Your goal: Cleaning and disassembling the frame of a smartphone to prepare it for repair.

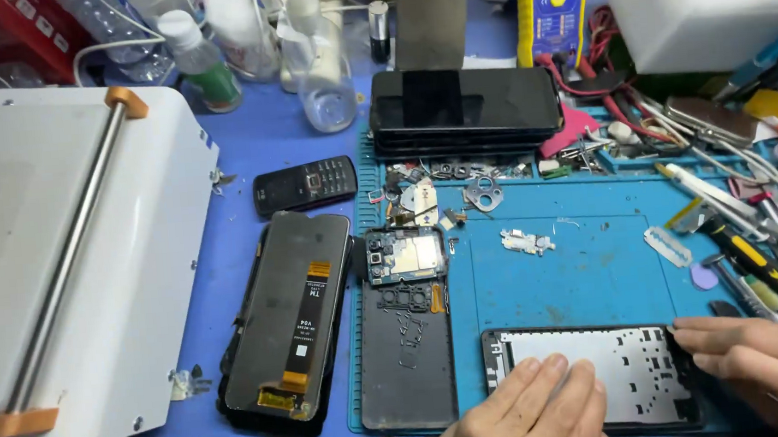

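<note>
The flat black-rimmed phone frame with its pale metal inner plate [605,373] lies face-open on the blue silicone work mat [587,268], close to the near edge of the counter [227,157], where both hands can bear on it. The left hand [529,411] lies palm-down on the frame's left end, fingers together and extended, apparently pinning it flat so that it cannot slide; it grips nothing. The right hand [761,360] comes in from the right, fingers stretched out, the tips touching the frame's upper right corner, likewise closed on nothing (whether a thumb hooks under the edge cannot be seen).

Left of the frame lies a dark plastic back shell [406,356] with a small green circuit board [406,256] at its top, and further left, off the mat, a black screen panel with an orange flex ribbon [291,323], set face down. A stack of black phones [463,106] sits at the mat's far edge; tools crowd the right side.
</note>
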